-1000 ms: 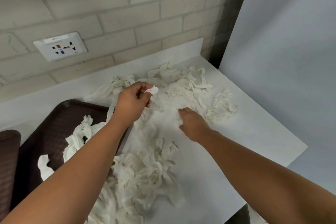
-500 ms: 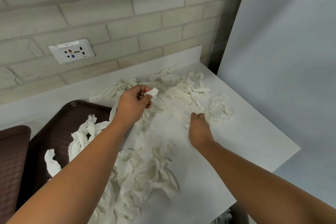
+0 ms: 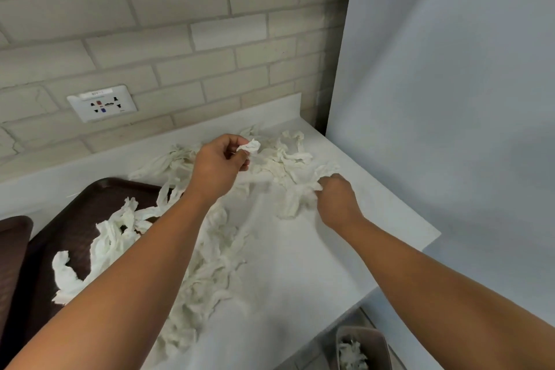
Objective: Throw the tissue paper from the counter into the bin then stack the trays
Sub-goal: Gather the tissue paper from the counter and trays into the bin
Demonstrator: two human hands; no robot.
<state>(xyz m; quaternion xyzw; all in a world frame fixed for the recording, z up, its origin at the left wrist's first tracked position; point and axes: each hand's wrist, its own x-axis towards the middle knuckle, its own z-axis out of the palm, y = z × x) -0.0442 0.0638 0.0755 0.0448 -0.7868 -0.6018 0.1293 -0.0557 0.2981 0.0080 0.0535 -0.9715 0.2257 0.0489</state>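
Note:
Crumpled white tissue paper lies strewn over the white counter and spills onto a dark brown tray. My left hand hovers above the back of the counter, pinching a small wad of tissue. My right hand is down on the counter's right side, its fingers closed on a larger clump of tissue. A second brown tray shows at the left edge. The grey bin stands on the floor below the counter's corner, with tissue inside.
A brick wall with a white power socket runs along the back. A pale blue wall closes off the right side, with a dark gap at the corner. The counter's front right edge drops off toward the bin.
My right hand has slid right and back to the tissue clump and closed on it. My left hand keeps its small wad. The view has tilted, bringing the bin into sight.

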